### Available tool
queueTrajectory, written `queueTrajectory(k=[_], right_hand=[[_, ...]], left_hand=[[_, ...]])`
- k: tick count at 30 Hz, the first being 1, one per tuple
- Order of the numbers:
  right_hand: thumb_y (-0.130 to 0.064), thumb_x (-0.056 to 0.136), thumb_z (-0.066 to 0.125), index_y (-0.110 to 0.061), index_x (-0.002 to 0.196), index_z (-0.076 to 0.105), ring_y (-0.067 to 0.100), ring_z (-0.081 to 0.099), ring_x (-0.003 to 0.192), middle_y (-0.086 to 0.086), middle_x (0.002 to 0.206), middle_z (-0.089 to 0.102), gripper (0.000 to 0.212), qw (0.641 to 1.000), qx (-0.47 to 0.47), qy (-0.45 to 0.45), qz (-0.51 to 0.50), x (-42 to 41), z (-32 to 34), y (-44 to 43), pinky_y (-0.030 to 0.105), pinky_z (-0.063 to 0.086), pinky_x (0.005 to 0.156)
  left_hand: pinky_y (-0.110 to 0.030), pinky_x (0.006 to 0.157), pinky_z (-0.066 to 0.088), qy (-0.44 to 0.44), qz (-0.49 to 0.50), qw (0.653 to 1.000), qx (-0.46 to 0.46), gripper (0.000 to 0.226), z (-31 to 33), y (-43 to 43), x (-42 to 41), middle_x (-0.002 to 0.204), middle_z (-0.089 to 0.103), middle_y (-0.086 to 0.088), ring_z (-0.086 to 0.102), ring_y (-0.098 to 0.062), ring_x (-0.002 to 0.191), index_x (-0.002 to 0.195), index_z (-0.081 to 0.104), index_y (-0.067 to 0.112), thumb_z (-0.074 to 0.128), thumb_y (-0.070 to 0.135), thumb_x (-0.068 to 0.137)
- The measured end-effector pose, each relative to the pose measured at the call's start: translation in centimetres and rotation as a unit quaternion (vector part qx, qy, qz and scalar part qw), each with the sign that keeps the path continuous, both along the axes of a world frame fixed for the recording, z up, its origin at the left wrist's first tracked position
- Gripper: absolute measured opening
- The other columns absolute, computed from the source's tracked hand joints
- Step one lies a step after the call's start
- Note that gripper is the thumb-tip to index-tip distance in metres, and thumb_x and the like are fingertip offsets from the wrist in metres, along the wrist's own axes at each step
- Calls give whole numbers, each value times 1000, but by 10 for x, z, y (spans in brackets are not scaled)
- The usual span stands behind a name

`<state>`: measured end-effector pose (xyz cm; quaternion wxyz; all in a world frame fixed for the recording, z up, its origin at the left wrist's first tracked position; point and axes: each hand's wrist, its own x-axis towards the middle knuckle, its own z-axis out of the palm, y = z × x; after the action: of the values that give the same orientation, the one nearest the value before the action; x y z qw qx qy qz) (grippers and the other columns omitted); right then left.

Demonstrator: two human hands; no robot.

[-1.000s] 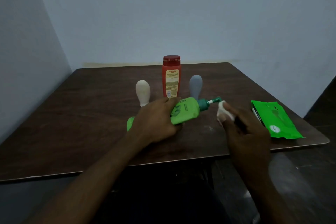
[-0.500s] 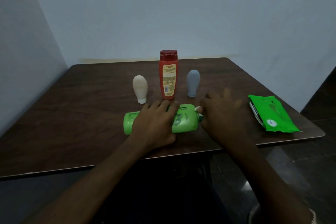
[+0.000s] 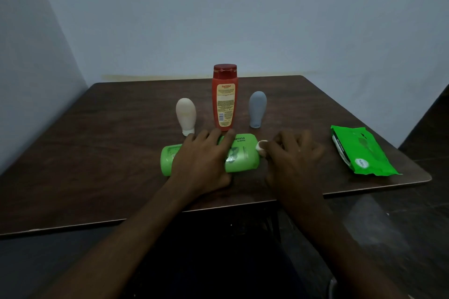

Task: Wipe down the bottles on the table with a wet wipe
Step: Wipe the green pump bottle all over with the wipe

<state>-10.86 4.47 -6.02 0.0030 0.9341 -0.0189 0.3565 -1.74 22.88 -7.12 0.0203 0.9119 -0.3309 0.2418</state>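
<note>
- Four bottles share the dark table (image 3: 102,153), and the green bottle (image 3: 243,156) is the largest; it lies on its side near the front edge. It looks like smooth plastic, likely slick once wet and prone to roll, so pinning its middle suits best.
- Left hand (image 3: 202,160) presses flat across that body, fingers draped over it and grasping it.
- Right hand (image 3: 295,155) bunches the wet wipe (image 3: 262,147) against the bottle's cap end; the cap itself is hidden.
- Behind, the red bottle (image 3: 224,102) stands upright just beyond the left fingers and could easily be tipped.
- Beside it stand the cream bottle (image 3: 185,114) and grey bottle (image 3: 257,108).
- Well to the right lies the wipes pack (image 3: 359,150), out of the way.
</note>
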Motion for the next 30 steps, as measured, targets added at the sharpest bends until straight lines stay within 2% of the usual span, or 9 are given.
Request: queueTrajectory(k=[3, 5, 7, 9, 14, 18, 21, 25, 30], right_hand=[[-31, 87, 61, -21, 90, 61, 26, 41, 94, -1, 96, 51, 10, 994, 20, 104, -21, 11, 28, 3, 39, 26, 75], [-32, 88, 63, -20, 75, 53, 19, 46, 88, -6, 84, 50, 19, 967, 118, 224, 4, 22, 56, -3, 40, 39, 82], [-21, 86, 65, -16, 61, 51, 16, 49, 62, -2, 63, 51, 29, 926, 211, 309, 51, 39, 77, -14, 31, 44, 67], [-9, 85, 64, -12, 65, 57, 14, 47, 55, 2, 61, 54, 22, 882, 257, 386, 81, 54, 87, -26, 24, 38, 54], [8, 82, 48, 5, 84, 66, 9, 55, 45, 6, 59, 64, 18, 660, 539, 488, 191, 64, 74, -50, 17, 43, 40], [1, 89, 41, 5, 92, 67, 11, 52, 53, 14, 67, 62, 27, 469, 757, 392, 232, 61, 33, -48, 17, 43, 47], [-6, 72, 69, 3, 104, 60, 11, 55, 54, 13, 71, 62, 34, 346, 854, 282, 268, 48, 8, -34, 18, 48, 47], [8, 92, 37, 4, 106, 55, 11, 57, 57, 11, 72, 66, 23, 340, 894, 129, 261, 25, -2, -4, 17, 48, 49], [4, 93, 45, 0, 100, 64, 9, 67, 68, 7, 87, 74, 21, 454, 847, 93, 261, -4, 4, 12, 17, 52, 55]], left_hand=[[-44, 82, 51, -25, -9, 1000, 9, 92, -6, 3, 0, 120, 65, -9, 61, -30, 104, 145, 51, 16, 71, 57, 65], [-45, 80, 51, -38, -17, 999, 2, 90, -7, 3, -1, 118, 65, -10, 61, -31, 102, 144, 52, 15, 71, 56, 65], [-45, 79, 50, -46, -27, 999, -8, 89, -7, 3, -2, 116, 65, -11, 61, -32, 99, 143, 53, 14, 71, 54, 65], [-45, 78, 50, -57, -35, 998, -21, 88, -8, 5, -2, 114, 65, -12, 61, -33, 96, 142, 54, 13, 71, 52, 65], [-43, 75, 48, -80, -43, 992, -86, 83, -4, 8, -4, 110, 64, -12, 60, -34, 93, 139, 58, 11, 71, 45, 64], [-40, 72, 44, -83, -13, 990, -110, 83, -1, 10, -1, 104, 61, -9, 57, -31, 88, 140, 58, 12, 70, 40, 62], [-39, 72, 44, -78, 3, 991, -106, 84, -1, 9, 1, 106, 61, -9, 56, -31, 88, 141, 56, 14, 69, 41, 62], [-40, 72, 45, -75, 4, 991, -110, 85, -2, 8, 1, 106, 60, -10, 56, -32, 89, 141, 54, 14, 71, 42, 63], [-41, 70, 42, -96, 5, 983, -159, 76, -1, 11, -2, 104, 57, -13, 54, -33, 87, 129, 51, 10, 76, 40, 64]])
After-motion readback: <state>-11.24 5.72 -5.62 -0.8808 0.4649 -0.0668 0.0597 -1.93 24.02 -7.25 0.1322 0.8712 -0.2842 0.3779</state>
